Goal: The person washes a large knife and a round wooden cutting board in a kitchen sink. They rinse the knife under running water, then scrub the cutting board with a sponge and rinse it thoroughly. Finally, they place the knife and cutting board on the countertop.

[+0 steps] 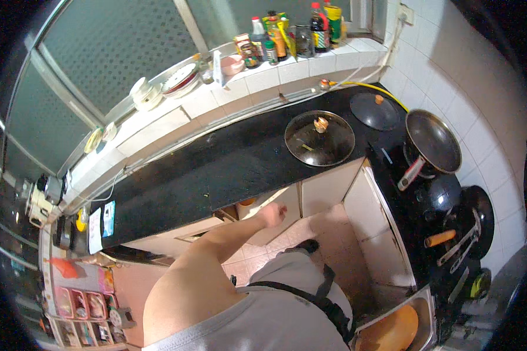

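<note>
My left hand, its fingers curled, is at a pale cabinet door that stands ajar below the counter. Whether the fingers grip the door is hard to see. Behind the door's upper edge, part of a round orange-brown thing shows inside the cabinet. My right hand is out of view. Above the door, on the black countertop, lies a round glass lid with a knob; what is under it cannot be made out. A smaller dark lid with a wooden knob lies behind it to the right.
A frying pan rests at the right, its handle pointing towards me. Nearer are a wok and metal utensils. A metal basin holds an orange-brown oval thing. Bottles and dishes line the tiled sill.
</note>
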### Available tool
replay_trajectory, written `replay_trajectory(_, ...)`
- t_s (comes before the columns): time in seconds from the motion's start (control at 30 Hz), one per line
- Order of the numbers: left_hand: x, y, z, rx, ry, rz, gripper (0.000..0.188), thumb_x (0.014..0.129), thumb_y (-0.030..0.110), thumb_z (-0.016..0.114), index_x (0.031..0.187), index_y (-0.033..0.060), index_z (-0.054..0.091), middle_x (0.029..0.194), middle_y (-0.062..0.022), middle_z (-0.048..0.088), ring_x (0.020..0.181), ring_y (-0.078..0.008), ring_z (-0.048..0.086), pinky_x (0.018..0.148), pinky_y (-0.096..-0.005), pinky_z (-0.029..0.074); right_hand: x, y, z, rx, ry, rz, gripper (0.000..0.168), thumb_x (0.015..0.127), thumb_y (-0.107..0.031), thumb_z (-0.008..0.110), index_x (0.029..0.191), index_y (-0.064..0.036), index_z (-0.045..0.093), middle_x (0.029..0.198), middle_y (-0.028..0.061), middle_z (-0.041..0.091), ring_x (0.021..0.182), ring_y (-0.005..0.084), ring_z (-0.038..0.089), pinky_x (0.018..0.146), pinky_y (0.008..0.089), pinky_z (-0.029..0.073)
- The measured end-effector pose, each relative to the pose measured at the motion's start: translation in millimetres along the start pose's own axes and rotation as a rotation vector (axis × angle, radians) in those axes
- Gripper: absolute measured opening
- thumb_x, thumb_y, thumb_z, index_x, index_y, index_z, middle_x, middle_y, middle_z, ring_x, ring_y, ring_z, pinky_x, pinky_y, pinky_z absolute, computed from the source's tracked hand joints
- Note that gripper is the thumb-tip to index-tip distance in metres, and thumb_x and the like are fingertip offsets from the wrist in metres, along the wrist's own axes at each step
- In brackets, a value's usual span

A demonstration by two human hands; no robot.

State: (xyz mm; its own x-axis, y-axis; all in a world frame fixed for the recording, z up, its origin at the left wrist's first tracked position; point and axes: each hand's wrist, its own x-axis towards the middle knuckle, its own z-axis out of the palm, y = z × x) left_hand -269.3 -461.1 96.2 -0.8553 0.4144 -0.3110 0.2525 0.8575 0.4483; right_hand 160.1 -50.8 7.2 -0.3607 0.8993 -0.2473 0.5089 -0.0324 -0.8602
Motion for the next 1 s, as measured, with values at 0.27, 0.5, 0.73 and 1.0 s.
replay_trajectory(0.27, 120, -72, -240, -0.160, 1.052, -0.235, 0.021, 0.085, 0.023, 0.062, 0.083, 0.0035, 0.069, 0.080, -0.0224, 0.067, 0.080, -0.0402, 0.067, 0.070, -0.0480, 0.053, 83, -152, 34, 0.067, 0.070, -0.215, 0.045, 0.088, -0.033, 0.063, 0.115, 0.002, 0.056, 0.103, 0.0114, 0.059, 0.092, 0.0243, 0.056, 0.082, 0.0368, 0.045)
replay_trajectory(0.5, 198, -99, -382, -0.098, 1.219, -0.378, 0.044, 0.076, 0.036, 0.075, 0.108, 0.0070, 0.067, 0.111, -0.0189, 0.064, 0.106, -0.0356, 0.062, 0.091, -0.0447, 0.050, 112, -231, 62, 0.084, 0.159, -0.246, 0.051, 0.089, -0.036, 0.061, 0.122, 0.002, 0.053, 0.113, 0.0126, 0.057, 0.099, 0.0253, 0.056, 0.087, 0.0363, 0.044)
replay_trajectory(0.73, 242, -150, -403, -0.050, 1.434, -0.339, 0.023, 0.079, 0.024, 0.067, 0.090, 0.0051, 0.070, 0.094, -0.0176, 0.069, 0.091, -0.0346, 0.064, 0.082, -0.0448, 0.051, 95, -212, 74, 0.061, 0.208, -0.143, 0.057, 0.090, -0.039, 0.058, 0.128, 0.002, 0.050, 0.122, 0.0138, 0.056, 0.107, 0.0263, 0.056, 0.093, 0.0359, 0.044)
replay_trajectory(1.0, 185, -113, -401, -0.679, 1.499, 0.297, 0.011, 0.093, 0.013, 0.063, 0.095, 0.0028, 0.057, 0.087, -0.0044, 0.060, 0.080, -0.0123, 0.054, 0.075, -0.0274, 0.045, -22, -88, 39, 0.079, 0.336, 0.093, 0.064, 0.092, -0.042, 0.055, 0.136, 0.003, 0.046, 0.132, 0.0151, 0.054, 0.115, 0.0275, 0.056, 0.098, 0.0354, 0.043)
